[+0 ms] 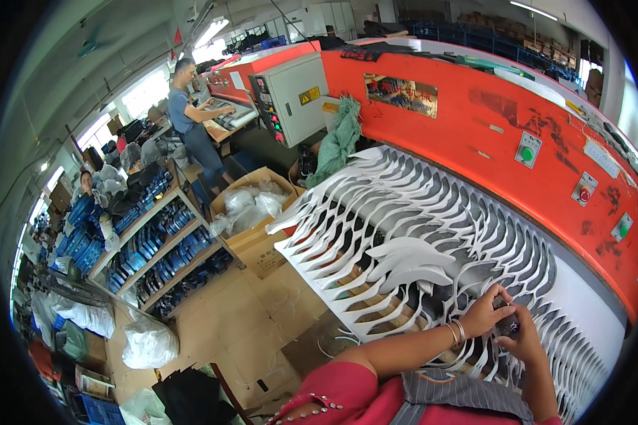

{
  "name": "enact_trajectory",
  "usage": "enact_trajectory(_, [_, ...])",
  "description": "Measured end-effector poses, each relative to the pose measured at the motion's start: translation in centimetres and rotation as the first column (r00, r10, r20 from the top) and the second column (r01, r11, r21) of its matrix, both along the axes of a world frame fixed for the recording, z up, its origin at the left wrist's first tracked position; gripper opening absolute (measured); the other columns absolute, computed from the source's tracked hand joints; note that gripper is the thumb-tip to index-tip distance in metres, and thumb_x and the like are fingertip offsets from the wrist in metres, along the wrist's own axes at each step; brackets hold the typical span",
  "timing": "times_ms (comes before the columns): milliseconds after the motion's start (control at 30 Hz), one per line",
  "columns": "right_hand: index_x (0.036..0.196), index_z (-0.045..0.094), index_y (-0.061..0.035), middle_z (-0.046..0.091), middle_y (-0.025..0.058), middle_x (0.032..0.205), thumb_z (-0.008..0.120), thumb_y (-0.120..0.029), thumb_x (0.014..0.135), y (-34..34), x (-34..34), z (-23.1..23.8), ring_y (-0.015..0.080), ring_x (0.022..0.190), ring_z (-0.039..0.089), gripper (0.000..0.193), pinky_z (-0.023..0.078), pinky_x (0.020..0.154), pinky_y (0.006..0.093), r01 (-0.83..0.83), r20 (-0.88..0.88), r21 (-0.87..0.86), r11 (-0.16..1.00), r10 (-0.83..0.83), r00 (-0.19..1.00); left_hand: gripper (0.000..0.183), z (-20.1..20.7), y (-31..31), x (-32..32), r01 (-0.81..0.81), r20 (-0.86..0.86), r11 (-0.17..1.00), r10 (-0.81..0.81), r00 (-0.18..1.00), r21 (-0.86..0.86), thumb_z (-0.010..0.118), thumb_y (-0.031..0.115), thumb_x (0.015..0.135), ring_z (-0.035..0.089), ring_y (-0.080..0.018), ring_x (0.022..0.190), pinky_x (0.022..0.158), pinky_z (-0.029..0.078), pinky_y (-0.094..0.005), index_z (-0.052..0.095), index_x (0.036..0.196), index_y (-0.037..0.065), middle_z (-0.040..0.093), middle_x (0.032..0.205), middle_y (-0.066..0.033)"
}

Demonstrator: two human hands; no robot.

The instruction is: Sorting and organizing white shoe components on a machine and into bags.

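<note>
Both hands meet over the right part of a large white sheet [319, 273] cut through with rows of curved, leaf-shaped openings. My left hand [486, 312], with bangles at the wrist, has its fingers closed on a small dark object [507, 324]. From the other side my right hand [524, 338] grips the same object; the fingers cover most of it, so I cannot tell its kind. Just left of my hands, a loose stack of white curved cut pieces [411, 262] lies on the sheet.
Beyond the sheet runs a long red machine [468, 113] with buttons and a grey control box [290, 95]. A cardboard box [259, 244] of plastic bags stands left of it. Farther left are shelves [166, 248] of blue-edged items; a person [188, 117] works at the far machine.
</note>
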State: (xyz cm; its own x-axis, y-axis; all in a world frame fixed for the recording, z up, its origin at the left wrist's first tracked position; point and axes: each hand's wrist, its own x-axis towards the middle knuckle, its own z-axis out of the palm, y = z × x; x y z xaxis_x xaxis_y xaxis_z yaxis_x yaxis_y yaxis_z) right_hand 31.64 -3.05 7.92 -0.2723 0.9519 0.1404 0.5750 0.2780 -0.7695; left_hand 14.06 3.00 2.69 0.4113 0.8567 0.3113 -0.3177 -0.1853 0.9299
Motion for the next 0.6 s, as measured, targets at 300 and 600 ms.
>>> enact_trajectory(300, [0.13,0.044,0.0031,0.056,0.0173,0.115,0.048,-0.005,0.075,0.3,2.0,2.7,0.0288,0.109,0.055,0.055,0.042,0.097,0.0363,0.281,-0.161,0.392,0.876,-0.235,0.959,0.072,9.3,-0.6,-0.6,0.225,0.196,0.948,-0.27,0.943,0.223,0.07,0.01,0.081,0.046,-0.0197,0.122,0.104,0.037,-0.0353,0.03,0.14,0.008,0.047,0.129,-0.0117])
enact_trajectory(600, [0.101,0.062,-0.0008,0.063,0.0021,0.088,0.059,-0.012,0.081,-1.1,-2.5,7.0,0.0105,0.079,0.061,0.023,0.049,0.068,0.0242,0.006,-0.694,-0.17,0.985,-0.124,0.709,0.078,7.6,0.3,0.3,0.35,0.191,0.908,-0.395,0.899,0.231,0.074,0.034,0.08,0.047,-0.014,0.116,0.1,0.036,-0.0316,0.032,0.14,0.005,0.049,0.125,-0.006])
